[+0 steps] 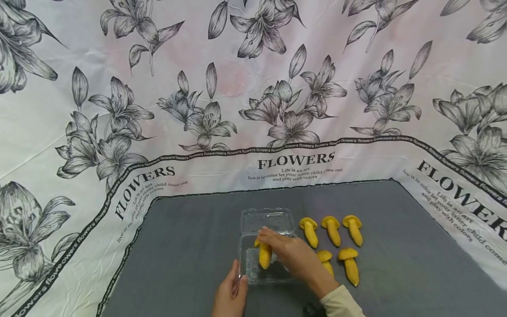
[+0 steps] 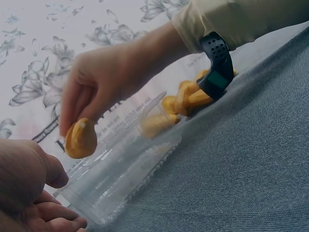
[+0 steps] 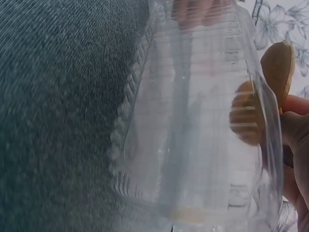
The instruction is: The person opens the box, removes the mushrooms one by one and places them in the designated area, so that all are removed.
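Note:
A clear plastic clamshell box (image 1: 252, 264) lies on the grey cloth with its lid (image 1: 266, 221) folded back on the far side. Over the box's tray, my right hand (image 1: 295, 256) pinches a yellow mushroom (image 1: 265, 258) by its cap end, stem pointing down toward me. In the left wrist view this mushroom (image 2: 81, 138) hangs above the box rim. My left hand (image 1: 231, 294) holds the near left edge of the box between thumb and fingers. Through the clear wall in the right wrist view, the left hand's fingers (image 3: 203, 13) show at the far end.
Several more yellow mushrooms stand in two rows right of the box, the back row including one (image 1: 352, 230) and the front row another (image 1: 349, 266). My right forearm partly covers one front mushroom (image 1: 325, 259). Flower-printed fabric (image 1: 214, 171) borders the grey cloth (image 1: 190, 246).

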Available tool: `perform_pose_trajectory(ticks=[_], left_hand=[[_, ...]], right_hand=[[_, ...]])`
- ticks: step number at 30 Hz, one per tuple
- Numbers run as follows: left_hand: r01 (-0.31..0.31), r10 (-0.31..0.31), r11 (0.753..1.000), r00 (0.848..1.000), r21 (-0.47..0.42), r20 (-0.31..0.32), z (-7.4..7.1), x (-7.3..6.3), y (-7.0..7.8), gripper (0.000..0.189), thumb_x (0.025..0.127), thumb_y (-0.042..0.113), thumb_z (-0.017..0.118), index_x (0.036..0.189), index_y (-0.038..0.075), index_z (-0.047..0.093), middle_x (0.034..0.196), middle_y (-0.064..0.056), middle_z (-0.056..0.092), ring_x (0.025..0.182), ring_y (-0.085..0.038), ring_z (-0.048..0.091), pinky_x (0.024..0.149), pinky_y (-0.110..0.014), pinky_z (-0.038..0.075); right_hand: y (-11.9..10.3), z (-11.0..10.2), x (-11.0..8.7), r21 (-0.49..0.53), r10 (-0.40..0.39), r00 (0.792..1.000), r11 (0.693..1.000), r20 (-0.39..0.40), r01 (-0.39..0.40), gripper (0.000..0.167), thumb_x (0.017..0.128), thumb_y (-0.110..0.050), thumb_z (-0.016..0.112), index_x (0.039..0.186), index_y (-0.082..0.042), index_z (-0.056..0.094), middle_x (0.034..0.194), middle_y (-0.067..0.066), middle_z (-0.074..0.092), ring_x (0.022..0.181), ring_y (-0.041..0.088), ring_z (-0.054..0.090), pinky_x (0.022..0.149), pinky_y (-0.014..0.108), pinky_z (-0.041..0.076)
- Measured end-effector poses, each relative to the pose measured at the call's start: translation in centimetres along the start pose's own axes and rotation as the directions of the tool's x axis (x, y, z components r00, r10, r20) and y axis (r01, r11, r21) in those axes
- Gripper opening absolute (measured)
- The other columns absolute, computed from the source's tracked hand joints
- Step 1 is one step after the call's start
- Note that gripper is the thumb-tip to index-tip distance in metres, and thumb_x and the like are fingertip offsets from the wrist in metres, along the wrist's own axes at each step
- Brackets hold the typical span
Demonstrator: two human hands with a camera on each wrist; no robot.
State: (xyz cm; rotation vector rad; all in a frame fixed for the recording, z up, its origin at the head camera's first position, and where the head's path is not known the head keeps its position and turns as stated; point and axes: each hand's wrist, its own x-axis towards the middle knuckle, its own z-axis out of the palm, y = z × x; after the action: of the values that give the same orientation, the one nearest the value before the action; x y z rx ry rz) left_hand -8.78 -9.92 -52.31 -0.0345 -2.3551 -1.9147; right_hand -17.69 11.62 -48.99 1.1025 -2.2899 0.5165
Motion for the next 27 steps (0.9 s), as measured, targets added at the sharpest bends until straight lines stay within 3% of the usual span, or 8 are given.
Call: perform_pose_trajectory(ticks=[4,7,15,27], left_hand=[[-0.035,0.035,0.999,0.999,-0.007,-0.016,0.1,-0.1,-0.2,0.057,0.103,0.002,0.064,0.148,-0.025,0.039,0.148,-0.042,0.046,0.133,-0.054,0.053,0.104,-0.042,0.054],[-0.054,0.054,0.998,0.998,-0.012,-0.027,0.1,-0.1,-0.4,0.056,0.103,0.000,0.064,0.147,-0.025,0.040,0.146,-0.043,0.048,0.132,-0.054,0.054,0.104,-0.041,0.054],[-0.047,0.046,0.998,0.999,-0.029,-0.012,0.2,-0.1,-0.4,0.057,0.103,0.000,0.063,0.147,-0.026,0.037,0.148,-0.043,0.045,0.136,-0.054,0.050,0.108,-0.042,0.051],[-0.046,0.045,0.998,0.999,-0.037,-0.030,0.3,-0.2,-0.4,0.056,0.104,0.001,0.063,0.148,-0.024,0.038,0.148,-0.041,0.046,0.134,-0.052,0.052,0.106,-0.040,0.053]], right_hand=[[0.1,-0.5,-0.2,0.017,0.002,1.000,1.000,-0.027,-0.002,0.054,0.087,0.001,0.085,0.136,-0.012,0.067,0.142,0.006,0.069,0.101,0.020,0.077,0.074,0.027,0.065],[0.3,-0.8,-0.5,0.030,0.015,0.999,0.999,-0.035,-0.014,0.054,0.088,0.002,0.083,0.137,-0.012,0.067,0.142,0.006,0.069,0.107,0.021,0.076,0.077,0.027,0.065],[0.9,-1.5,-1.4,0.001,0.034,0.997,0.999,-0.069,-0.034,0.052,0.088,0.003,0.082,0.135,-0.013,0.069,0.141,0.005,0.070,0.122,0.020,0.071,0.085,0.028,0.065],[1.8,-3.0,-3.0,-0.018,0.094,0.993,0.995,-0.073,-0.096,0.054,0.088,0.005,0.082,0.138,-0.014,0.069,0.143,0.004,0.069,0.123,0.019,0.070,0.084,0.024,0.064]])
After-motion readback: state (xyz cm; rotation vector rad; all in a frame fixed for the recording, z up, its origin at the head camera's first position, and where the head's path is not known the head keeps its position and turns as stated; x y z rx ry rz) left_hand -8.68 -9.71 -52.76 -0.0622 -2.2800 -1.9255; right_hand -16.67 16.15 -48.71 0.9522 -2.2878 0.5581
